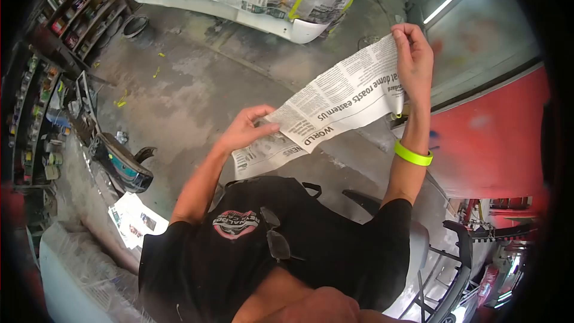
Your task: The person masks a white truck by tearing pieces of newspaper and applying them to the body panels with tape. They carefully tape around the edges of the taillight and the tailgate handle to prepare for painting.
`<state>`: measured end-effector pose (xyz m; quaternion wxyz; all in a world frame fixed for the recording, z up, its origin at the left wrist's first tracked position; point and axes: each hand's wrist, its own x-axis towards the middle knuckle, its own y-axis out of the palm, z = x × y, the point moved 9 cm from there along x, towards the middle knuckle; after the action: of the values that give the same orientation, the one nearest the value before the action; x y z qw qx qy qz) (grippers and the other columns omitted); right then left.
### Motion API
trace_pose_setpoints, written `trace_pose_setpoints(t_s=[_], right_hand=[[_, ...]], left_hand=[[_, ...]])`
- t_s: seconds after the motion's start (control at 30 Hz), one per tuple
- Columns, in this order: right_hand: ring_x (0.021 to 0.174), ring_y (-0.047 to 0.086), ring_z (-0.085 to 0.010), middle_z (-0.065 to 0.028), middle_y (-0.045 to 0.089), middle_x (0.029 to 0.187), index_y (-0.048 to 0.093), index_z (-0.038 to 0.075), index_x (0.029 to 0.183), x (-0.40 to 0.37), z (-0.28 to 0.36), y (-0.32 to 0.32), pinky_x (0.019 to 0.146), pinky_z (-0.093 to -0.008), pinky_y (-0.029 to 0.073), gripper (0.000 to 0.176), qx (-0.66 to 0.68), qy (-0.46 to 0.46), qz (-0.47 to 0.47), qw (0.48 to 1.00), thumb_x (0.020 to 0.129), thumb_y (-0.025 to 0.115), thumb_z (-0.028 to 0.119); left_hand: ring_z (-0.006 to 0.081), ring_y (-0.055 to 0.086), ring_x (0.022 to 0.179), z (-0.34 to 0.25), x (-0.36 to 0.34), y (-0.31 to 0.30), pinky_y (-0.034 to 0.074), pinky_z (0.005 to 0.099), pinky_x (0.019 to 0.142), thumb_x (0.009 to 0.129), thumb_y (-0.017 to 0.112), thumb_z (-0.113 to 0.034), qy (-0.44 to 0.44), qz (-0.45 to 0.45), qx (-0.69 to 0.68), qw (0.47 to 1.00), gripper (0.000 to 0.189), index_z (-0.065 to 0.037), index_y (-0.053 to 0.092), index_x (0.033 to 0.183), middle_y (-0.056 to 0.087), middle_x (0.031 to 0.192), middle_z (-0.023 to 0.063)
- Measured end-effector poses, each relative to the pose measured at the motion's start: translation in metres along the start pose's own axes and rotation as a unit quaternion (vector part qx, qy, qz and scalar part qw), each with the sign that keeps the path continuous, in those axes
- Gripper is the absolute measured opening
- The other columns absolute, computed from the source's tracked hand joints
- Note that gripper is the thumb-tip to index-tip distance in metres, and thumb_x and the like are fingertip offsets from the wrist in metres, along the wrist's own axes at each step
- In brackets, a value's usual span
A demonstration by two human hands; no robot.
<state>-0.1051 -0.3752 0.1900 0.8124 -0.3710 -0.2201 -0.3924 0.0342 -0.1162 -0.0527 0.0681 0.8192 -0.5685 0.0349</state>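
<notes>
A folded sheet of newspaper (335, 98) stretches diagonally between my two hands, in front of my chest. My left hand (248, 127) holds its lower left part, with the thumb on top of the paper and the fingers behind it. The upper right end is pinched in my right hand (412, 54), thumb against fingers. Below that hand a small bit of yellow-green shows at the paper's edge. A yellow-green band (413, 154) circles my right wrist.
A white vehicle (239, 9) partly covered in newspaper and yellow tape stands ahead. Shelves (84, 9) of supplies line the left, near a bumper part (121, 161) and loose papers (139, 221). A red panel (490, 137) is at right.
</notes>
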Motion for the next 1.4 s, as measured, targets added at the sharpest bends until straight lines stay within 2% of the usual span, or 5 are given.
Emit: trace_pose_setpoints(t_s=[0.73, 0.97, 1.07, 1.23, 1.4], right_hand=[[0.067, 0.055, -0.003, 0.0005, 0.066, 0.078, 0.068, 0.0, 0.092, -0.088, -0.166, 0.035, 0.062, -0.0201, 0.043, 0.013, 0.073, 0.262, 0.028, 0.962, 0.094, 0.072, 0.012], [0.082, 0.06, -0.0098, -0.0013, 0.071, 0.088, 0.074, 0.001, 0.093, -0.053, -0.144, 0.106, 0.08, -0.0259, 0.05, 0.016, -0.064, 0.189, 0.091, 0.976, 0.091, 0.073, 0.016], [0.078, 0.053, -0.0078, 0.0019, 0.064, 0.084, 0.069, 0.0, 0.089, -0.038, -0.154, 0.151, 0.075, -0.0241, 0.047, 0.017, -0.044, 0.149, 0.13, 0.979, 0.094, 0.071, 0.016], [0.073, 0.05, -0.0074, 0.0015, 0.061, 0.079, 0.066, 0.001, 0.086, -0.045, -0.167, 0.191, 0.068, -0.0237, 0.043, 0.024, -0.022, 0.189, 0.104, 0.976, 0.095, 0.072, 0.023], [0.075, 0.053, -0.0078, -0.0003, 0.064, 0.082, 0.067, 0.002, 0.086, -0.058, -0.139, 0.255, 0.071, -0.0242, 0.045, 0.023, 0.008, 0.187, 0.154, 0.97, 0.096, 0.071, 0.023]], left_hand=[[0.0049, 0.062, 0.071, 0.029, -0.04, -0.082, 0.049, 0.0221, 0.064, 0.096, 0.072, -0.02, -0.05, -0.255, -0.054, 0.964, 0.023, 0.002, 0.074, 0.096, 0.073, 0.082, 0.0019], [0.0099, 0.049, 0.063, 0.146, -0.11, -0.097, 0.043, 0.032, 0.059, 0.087, 0.079, -0.029, -0.077, 0.006, 0.137, 0.988, 0.029, -0.004, 0.066, 0.084, 0.057, 0.067, -0.0015], [0.0079, 0.05, 0.07, 0.179, -0.17, -0.141, 0.044, 0.0298, 0.064, 0.093, 0.073, -0.024, -0.099, -0.111, 0.065, 0.987, 0.024, -0.001, 0.067, 0.091, 0.057, 0.069, 0.001], [0.0072, 0.054, 0.078, 0.202, -0.326, -0.232, 0.048, 0.027, 0.071, 0.098, 0.067, -0.021, -0.14, -0.459, -0.007, 0.877, 0.019, -0.002, 0.069, 0.096, 0.063, 0.084, -0.0026], [0.0137, 0.058, 0.072, 0.224, -0.628, -0.287, 0.052, 0.0319, 0.067, 0.098, 0.064, -0.026, -0.217, -0.805, 0.085, 0.546, 0.026, -0.001, 0.068, 0.103, 0.065, 0.083, 0.0061]])
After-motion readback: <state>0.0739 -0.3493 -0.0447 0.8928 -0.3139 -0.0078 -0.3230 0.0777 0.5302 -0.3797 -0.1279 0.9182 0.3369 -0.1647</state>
